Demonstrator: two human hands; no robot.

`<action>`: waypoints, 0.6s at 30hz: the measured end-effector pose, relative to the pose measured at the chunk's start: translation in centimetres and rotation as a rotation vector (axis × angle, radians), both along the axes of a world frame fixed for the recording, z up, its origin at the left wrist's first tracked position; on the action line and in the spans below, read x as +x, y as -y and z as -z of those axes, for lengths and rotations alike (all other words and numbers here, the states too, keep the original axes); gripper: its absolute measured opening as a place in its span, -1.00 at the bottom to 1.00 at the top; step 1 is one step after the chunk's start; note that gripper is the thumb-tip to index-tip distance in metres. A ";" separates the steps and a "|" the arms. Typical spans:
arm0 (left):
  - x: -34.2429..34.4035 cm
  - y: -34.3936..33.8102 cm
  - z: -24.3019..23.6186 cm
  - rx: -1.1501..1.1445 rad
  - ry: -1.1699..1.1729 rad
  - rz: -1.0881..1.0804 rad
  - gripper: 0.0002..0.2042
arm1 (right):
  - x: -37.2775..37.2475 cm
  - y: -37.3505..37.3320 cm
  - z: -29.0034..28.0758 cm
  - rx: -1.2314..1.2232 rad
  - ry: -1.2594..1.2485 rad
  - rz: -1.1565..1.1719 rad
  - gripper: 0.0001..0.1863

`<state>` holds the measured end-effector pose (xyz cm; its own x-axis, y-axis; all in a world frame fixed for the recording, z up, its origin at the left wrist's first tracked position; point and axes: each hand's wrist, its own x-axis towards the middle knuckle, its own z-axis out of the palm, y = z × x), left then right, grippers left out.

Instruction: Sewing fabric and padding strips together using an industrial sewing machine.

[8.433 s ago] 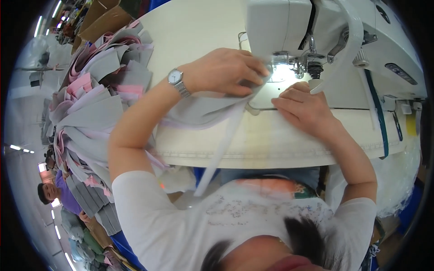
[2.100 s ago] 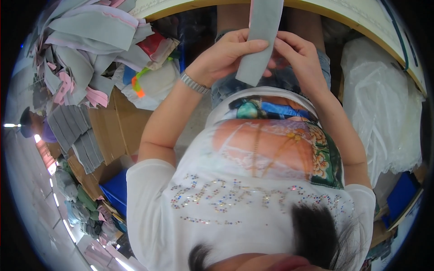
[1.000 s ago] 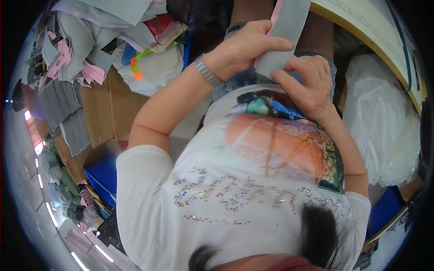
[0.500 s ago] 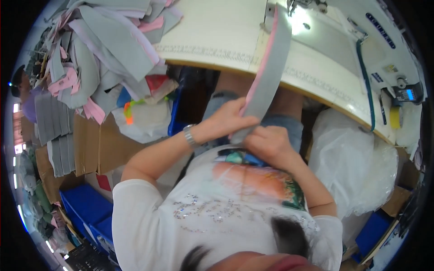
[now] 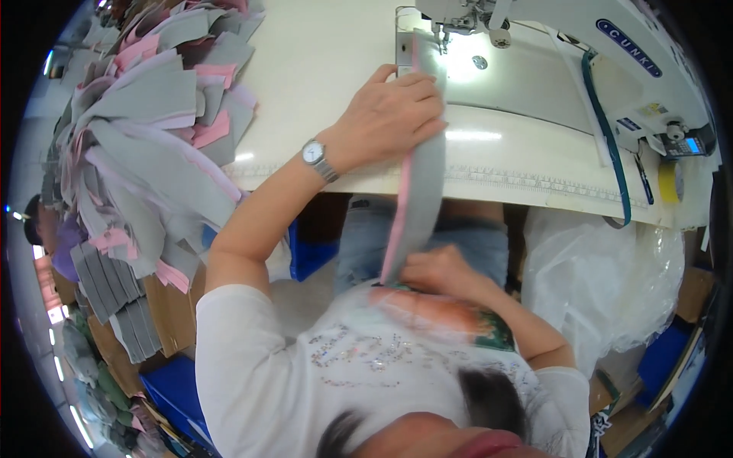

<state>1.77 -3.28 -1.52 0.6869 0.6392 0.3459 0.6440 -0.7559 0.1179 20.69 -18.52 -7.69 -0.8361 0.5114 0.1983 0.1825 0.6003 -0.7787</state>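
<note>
Cream-coloured and brightly lit, the desk (image 5: pixel 321 69) of a sewing station fills the upper part of the view, with cardboard boxes and blue bins in the shadow below it. On it the left hand (image 5: pixel 393 114) lies palm down, fingers together and slightly curled, pressing the upper end of a long grey fabric strip with a pink edge (image 5: pixel 418 198) flat near the desk's front edge. From there the strip runs up toward the needle area of the white sewing machine (image 5: pixel 534 30) and down over the desk edge to the lap, where the right hand (image 5: pixel 435 271) closes around its lower end — whether as a pinch or a full grip I cannot tell. A silver wristwatch (image 5: pixel 313 154) sits on the left wrist. Farther left, a heap of grey and pink cut fabric pieces (image 5: pixel 145 130) spills over the desk's side; to the right hangs a translucent white plastic bag (image 5: pixel 603 282).

Judging from this, the strip could skew or twist between the hands if the lower end pulls sideways — feeding it crooked toward the needle.
</note>
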 end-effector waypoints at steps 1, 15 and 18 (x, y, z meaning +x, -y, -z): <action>0.1 -0.1 -0.1 -0.094 -0.094 -0.036 -0.78 | 0.2 -0.1 0.1 -0.033 0.004 -0.005 -0.95; 0.1 0.4 0.9 -0.143 0.133 -0.001 -0.65 | 0.0 -0.5 1.1 -0.127 0.081 -0.086 -0.95; 0.1 0.5 0.0 -0.185 0.099 -0.036 -0.63 | -0.4 -0.4 0.7 -0.136 0.073 -0.066 -0.95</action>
